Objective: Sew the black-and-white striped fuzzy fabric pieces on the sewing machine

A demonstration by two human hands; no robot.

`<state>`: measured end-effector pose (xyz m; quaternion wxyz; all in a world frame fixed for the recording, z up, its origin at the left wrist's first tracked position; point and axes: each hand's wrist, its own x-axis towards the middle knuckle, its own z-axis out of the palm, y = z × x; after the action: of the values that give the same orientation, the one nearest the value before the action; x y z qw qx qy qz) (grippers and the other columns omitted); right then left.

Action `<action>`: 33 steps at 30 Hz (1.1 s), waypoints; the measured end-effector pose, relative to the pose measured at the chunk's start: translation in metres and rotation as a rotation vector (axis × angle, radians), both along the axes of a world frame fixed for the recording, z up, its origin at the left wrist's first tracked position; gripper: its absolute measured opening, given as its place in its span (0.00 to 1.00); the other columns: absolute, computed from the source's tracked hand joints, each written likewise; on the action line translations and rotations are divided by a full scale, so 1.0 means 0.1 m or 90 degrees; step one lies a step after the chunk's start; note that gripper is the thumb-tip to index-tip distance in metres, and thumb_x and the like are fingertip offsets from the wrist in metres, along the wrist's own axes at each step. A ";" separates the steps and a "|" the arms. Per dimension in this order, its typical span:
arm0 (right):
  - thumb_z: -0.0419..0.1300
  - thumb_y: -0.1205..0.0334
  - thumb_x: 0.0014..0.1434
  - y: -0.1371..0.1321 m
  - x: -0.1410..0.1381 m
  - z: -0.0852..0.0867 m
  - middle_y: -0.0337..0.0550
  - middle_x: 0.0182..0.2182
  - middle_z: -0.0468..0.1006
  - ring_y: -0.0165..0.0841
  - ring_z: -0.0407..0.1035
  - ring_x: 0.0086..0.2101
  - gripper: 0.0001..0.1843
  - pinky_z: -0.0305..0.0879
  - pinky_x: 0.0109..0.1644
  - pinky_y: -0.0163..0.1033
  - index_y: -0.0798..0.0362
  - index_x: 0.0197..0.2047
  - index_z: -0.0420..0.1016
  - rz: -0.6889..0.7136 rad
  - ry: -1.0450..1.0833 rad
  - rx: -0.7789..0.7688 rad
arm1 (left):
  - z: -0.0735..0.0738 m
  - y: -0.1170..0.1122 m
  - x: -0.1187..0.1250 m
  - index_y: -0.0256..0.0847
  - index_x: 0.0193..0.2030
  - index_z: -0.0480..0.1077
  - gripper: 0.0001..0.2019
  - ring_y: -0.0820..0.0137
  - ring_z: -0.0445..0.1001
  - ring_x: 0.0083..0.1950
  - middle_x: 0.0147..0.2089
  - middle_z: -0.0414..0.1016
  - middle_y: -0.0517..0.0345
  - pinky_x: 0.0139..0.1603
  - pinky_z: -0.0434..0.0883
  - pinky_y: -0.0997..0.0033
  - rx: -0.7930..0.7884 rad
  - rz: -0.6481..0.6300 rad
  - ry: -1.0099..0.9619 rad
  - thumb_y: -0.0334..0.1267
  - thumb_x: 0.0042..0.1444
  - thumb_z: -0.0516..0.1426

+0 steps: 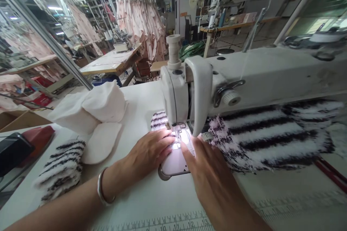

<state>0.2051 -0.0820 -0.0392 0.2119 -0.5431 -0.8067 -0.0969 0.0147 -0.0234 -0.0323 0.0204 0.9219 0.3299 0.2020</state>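
— Fuzzy striped fabric (271, 135), black and white, bunched to the right of the needle under the machine (244, 75) arm. Why piled there?

— Probably kept clear of the stitching spot yet within reach; spread behind the right hand (214, 177), partly on the tabletop (151, 198), partly under the arm.

— And the hands?

— Both flat, fingers stretched out, nothing gripped. Left hand (149, 151) pressed palm-down just left of the presser foot (180, 128), fingertips touching the lit plate (175, 158). Right hand laid on the other side, fingers pointing at the needle. Set either side like that, most likely to pin something flat and steer it straight. Hard to tell what lies under the fingertips; glare from the lamp washes it out.

— Anything past the needle?

— Small striped piece (158, 120) poking out behind the foot, same fuzzy stuff.

— Left side of the tabletop?

— White pieces (94, 115) stacked and folded, well apart from the hands; another striped bundle (61, 169) nearer the front edge, beside the left forearm. Looks like sorted stock waiting its turn. Bracelet (104, 191) on the left wrist.

— Front edge?

— Printed ruler (168, 222) along it, handy for measuring without fetching a tape.

— Further off?

— Pink garments (141, 18) hung on rails, more tables (111, 63) beyond.
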 end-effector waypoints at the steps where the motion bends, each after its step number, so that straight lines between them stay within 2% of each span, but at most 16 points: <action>1: 0.44 0.81 0.54 -0.03 0.00 -0.01 0.52 0.45 0.72 0.44 0.66 0.47 0.28 0.68 0.47 0.52 0.54 0.53 0.72 -0.002 0.005 -0.007 | -0.01 0.03 -0.01 0.40 0.53 0.64 0.11 0.65 0.72 0.45 0.43 0.71 0.51 0.44 0.75 0.61 0.008 0.000 0.001 0.34 0.64 0.49; 6: 0.43 0.81 0.56 -0.18 0.00 -0.13 0.52 0.51 0.67 0.43 0.61 0.53 0.30 0.64 0.51 0.52 0.52 0.57 0.67 -0.001 0.043 -0.015 | 0.04 0.12 -0.07 0.38 0.50 0.62 0.09 0.65 0.70 0.42 0.42 0.70 0.52 0.43 0.74 0.63 0.020 -0.007 0.049 0.36 0.64 0.50; 10: 0.43 0.82 0.56 -0.26 0.01 -0.23 0.55 0.55 0.63 0.44 0.58 0.55 0.31 0.62 0.54 0.52 0.53 0.60 0.64 0.004 0.043 -0.014 | 0.10 0.04 -0.05 0.37 0.42 0.61 0.03 0.66 0.68 0.37 0.37 0.68 0.52 0.36 0.73 0.64 0.049 0.039 0.043 0.31 0.63 0.48; 13: 0.44 0.83 0.55 -0.28 0.03 -0.27 0.55 0.56 0.62 0.43 0.57 0.56 0.32 0.61 0.55 0.51 0.54 0.60 0.63 0.005 0.042 -0.013 | 0.08 0.02 0.04 0.38 0.37 0.61 0.06 0.66 0.66 0.33 0.33 0.67 0.52 0.32 0.72 0.63 0.059 0.067 0.059 0.26 0.61 0.46; 17: 0.42 0.85 0.55 -0.26 0.02 -0.26 0.55 0.56 0.63 0.43 0.57 0.56 0.32 0.61 0.55 0.51 0.54 0.59 0.64 0.008 0.052 0.019 | 0.03 0.18 0.18 0.39 0.28 0.60 0.11 0.65 0.63 0.28 0.29 0.64 0.52 0.26 0.69 0.63 0.048 0.136 0.099 0.21 0.55 0.45; 20: 0.45 0.80 0.58 -0.26 -0.04 -0.20 0.57 0.52 0.65 0.45 0.60 0.53 0.24 0.62 0.53 0.52 0.59 0.55 0.67 0.007 0.076 0.050 | 0.04 0.25 0.15 0.39 0.25 0.61 0.12 0.63 0.65 0.30 0.29 0.64 0.51 0.27 0.69 0.64 0.037 0.179 0.104 0.20 0.54 0.46; 22: 0.51 0.71 0.61 -0.28 -0.12 -0.15 0.55 0.45 0.69 0.44 0.64 0.47 0.13 0.65 0.50 0.51 0.59 0.49 0.69 0.023 0.121 0.052 | 0.10 0.11 0.06 0.38 0.26 0.63 0.10 0.64 0.67 0.32 0.30 0.66 0.51 0.29 0.71 0.65 0.030 0.189 0.103 0.22 0.55 0.49; 25: 0.53 0.60 0.63 -0.33 -0.31 -0.08 0.46 0.34 0.69 0.38 0.66 0.37 0.07 0.68 0.40 0.44 0.54 0.40 0.68 0.057 0.218 -0.011 | 0.21 -0.38 -0.09 0.38 0.36 0.69 0.05 0.69 0.70 0.31 0.34 0.69 0.55 0.31 0.73 0.69 -0.007 0.210 0.019 0.27 0.57 0.53; 27: 0.51 0.62 0.64 -0.37 -0.47 -0.01 0.42 0.30 0.69 0.34 0.67 0.33 0.05 0.66 0.35 0.40 0.52 0.38 0.65 0.089 0.306 -0.037 | 0.26 -0.76 -0.15 0.42 0.43 0.70 0.08 0.72 0.72 0.32 0.37 0.71 0.57 0.31 0.74 0.74 -0.092 0.248 -0.196 0.29 0.59 0.53; 29: 0.48 0.67 0.64 -0.42 -0.63 0.10 0.41 0.30 0.69 0.32 0.66 0.32 0.05 0.65 0.34 0.38 0.52 0.40 0.64 0.129 0.370 -0.017 | 0.26 -1.07 -0.15 0.44 0.49 0.67 0.12 0.70 0.73 0.37 0.40 0.71 0.55 0.32 0.75 0.73 -0.088 0.309 -0.338 0.32 0.58 0.54; 31: 0.47 0.71 0.63 -0.49 -0.75 0.26 0.41 0.29 0.68 0.32 0.66 0.31 0.08 0.64 0.35 0.39 0.53 0.42 0.65 0.153 0.344 0.028 | 0.22 -1.25 -0.14 0.43 0.58 0.60 0.21 0.64 0.73 0.45 0.47 0.70 0.48 0.35 0.77 0.68 -0.043 0.378 -0.408 0.36 0.58 0.54; 33: 0.49 0.72 0.61 -0.56 -0.83 0.42 0.41 0.27 0.67 0.33 0.65 0.29 0.08 0.64 0.34 0.42 0.54 0.40 0.67 0.169 0.247 0.077 | 0.18 -1.32 -0.12 0.41 0.64 0.51 0.26 0.60 0.72 0.49 0.52 0.68 0.44 0.38 0.78 0.64 -0.024 0.432 -0.454 0.38 0.60 0.51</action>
<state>0.1220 -0.1381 0.0032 0.4062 -0.4273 -0.8077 -0.0103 0.0027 -0.1549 -0.0144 0.0816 0.6355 0.5873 0.4946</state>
